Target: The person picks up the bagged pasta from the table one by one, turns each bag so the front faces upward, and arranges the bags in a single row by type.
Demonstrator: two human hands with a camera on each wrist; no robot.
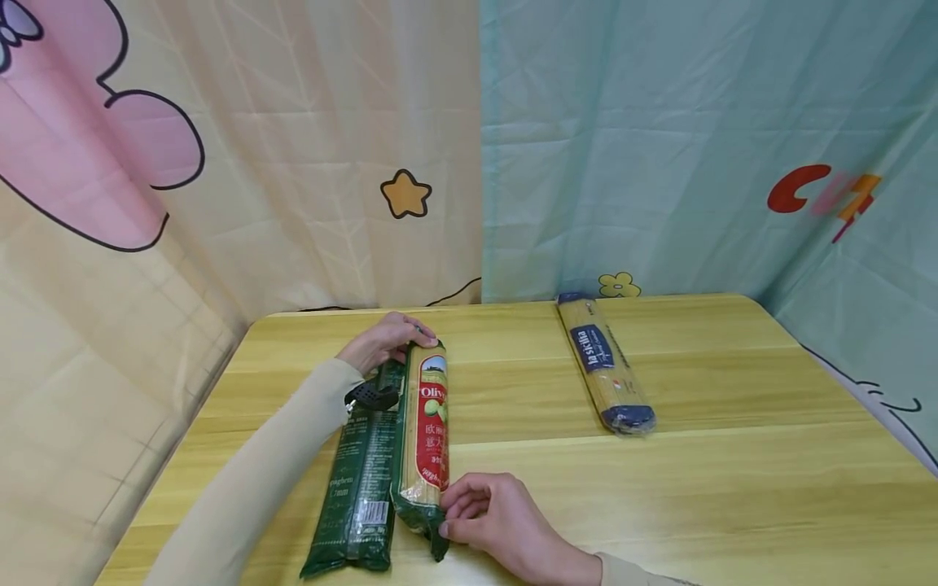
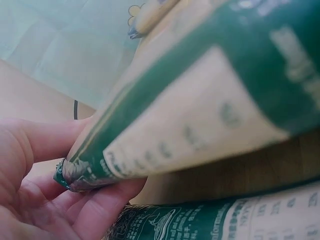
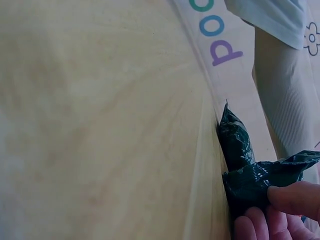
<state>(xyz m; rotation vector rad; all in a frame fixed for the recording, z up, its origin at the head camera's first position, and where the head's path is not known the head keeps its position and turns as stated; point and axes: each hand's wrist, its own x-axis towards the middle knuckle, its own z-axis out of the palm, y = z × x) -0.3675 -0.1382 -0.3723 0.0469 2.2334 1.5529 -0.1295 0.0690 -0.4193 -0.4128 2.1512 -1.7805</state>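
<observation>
Red-label spaghetti pack: lower centre, right of a green pack
Left hand: fingers clamped on its upper end
Right hand: fingers pinching its lower end

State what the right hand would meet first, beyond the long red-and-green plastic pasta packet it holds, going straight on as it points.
Probably the dark-green plastic spaghetti packet left of the held packet; depth between them is unclear.
</observation>
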